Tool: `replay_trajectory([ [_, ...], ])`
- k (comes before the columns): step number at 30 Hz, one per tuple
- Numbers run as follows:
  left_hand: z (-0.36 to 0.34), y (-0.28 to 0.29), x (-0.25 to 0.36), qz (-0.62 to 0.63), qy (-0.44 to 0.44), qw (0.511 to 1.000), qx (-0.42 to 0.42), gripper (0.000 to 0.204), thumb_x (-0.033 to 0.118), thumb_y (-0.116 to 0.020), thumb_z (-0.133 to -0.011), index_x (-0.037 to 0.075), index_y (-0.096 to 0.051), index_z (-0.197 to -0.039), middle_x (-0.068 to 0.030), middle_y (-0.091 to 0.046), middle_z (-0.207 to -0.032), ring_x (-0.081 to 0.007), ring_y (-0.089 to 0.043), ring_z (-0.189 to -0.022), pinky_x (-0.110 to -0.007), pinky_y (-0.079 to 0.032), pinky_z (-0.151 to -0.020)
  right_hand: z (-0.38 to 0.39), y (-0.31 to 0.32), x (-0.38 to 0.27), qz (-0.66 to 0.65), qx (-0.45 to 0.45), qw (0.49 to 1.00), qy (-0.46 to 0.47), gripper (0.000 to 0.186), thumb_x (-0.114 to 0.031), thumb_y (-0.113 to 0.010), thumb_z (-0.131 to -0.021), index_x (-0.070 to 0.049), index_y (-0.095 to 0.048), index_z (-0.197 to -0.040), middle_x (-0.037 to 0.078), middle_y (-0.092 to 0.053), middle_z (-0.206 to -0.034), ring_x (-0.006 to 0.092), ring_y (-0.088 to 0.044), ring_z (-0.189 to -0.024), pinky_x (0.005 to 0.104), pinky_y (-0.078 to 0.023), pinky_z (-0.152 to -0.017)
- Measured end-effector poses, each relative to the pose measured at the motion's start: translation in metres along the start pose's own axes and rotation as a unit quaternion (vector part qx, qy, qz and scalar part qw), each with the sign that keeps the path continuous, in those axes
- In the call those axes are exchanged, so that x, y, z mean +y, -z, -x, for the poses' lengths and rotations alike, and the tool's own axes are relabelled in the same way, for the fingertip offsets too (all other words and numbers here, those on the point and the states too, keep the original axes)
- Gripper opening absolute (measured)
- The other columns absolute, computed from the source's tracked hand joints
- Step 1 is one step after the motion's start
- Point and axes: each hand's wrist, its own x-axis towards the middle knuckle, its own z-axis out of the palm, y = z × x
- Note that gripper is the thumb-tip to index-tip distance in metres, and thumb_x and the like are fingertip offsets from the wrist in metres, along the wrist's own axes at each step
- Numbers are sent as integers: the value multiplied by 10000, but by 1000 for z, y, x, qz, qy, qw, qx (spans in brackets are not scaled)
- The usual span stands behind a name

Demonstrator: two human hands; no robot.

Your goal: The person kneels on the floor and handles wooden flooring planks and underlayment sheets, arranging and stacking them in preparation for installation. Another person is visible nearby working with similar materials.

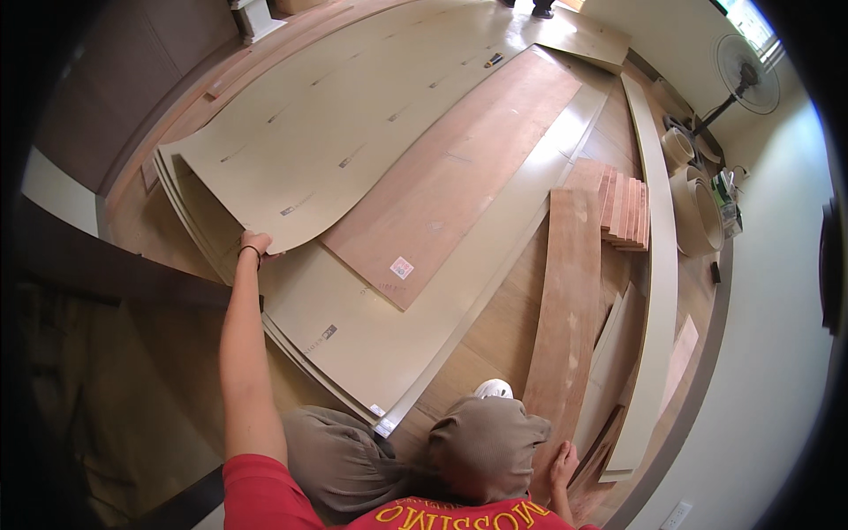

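Note:
My left hand (256, 244) is closed on the near corner of a thin beige sheet (300, 150), which curls up off the stack. Beneath it lie more beige sheets (362, 344), and on them rests a long reddish plywood panel (459, 185) with a small label near its front end. At the lower right, my right hand (563, 465) has its fingers curled at the near end of a long plywood plank (565, 291). Part of that grip is hidden by my knee. A small yellow and black tool (493, 60) lies on the far part of the beige sheet.
Several short wood pieces (624, 208) are stacked beside the plank. A long pale strip (652, 291) runs along the right wall. Rolled beige strips (698, 212) and a standing fan (746, 75) are beyond it. A person's feet (541, 11) show at the far end.

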Motion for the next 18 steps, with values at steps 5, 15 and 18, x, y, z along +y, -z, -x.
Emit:
replay_trajectory([
  [5,-27,22,-45,-136,-12,989,61,382,38,-712,-778,-56,-534,-1103,-183,-672,-941,-292,-696,-724,-402,-601,-517,12,-23,24,22,-96,994,-42,465,-399,-380,-992,34,-480,-854,305,-514,-773,477,-494,-705,485,-383,-605],
  [15,56,-11,1,-279,18,956,93,987,166,-786,-734,31,-100,-1430,-218,-633,-1072,-300,-686,-687,-364,-590,-568,6,-5,41,123,-244,957,-101,506,-452,-287,-999,11,-482,-1048,311,-561,-963,497,-526,-918,515,-411,-771],
  [18,38,0,-9,-354,-69,920,153,1027,267,-774,-743,69,-51,-1445,-258,-546,-1199,-356,-640,-905,-432,-556,-750,12,-6,45,181,-259,945,-85,473,-424,-306,-993,3,-492,-1077,288,-550,-1065,474,-524,-967,510,-418,-811],
])
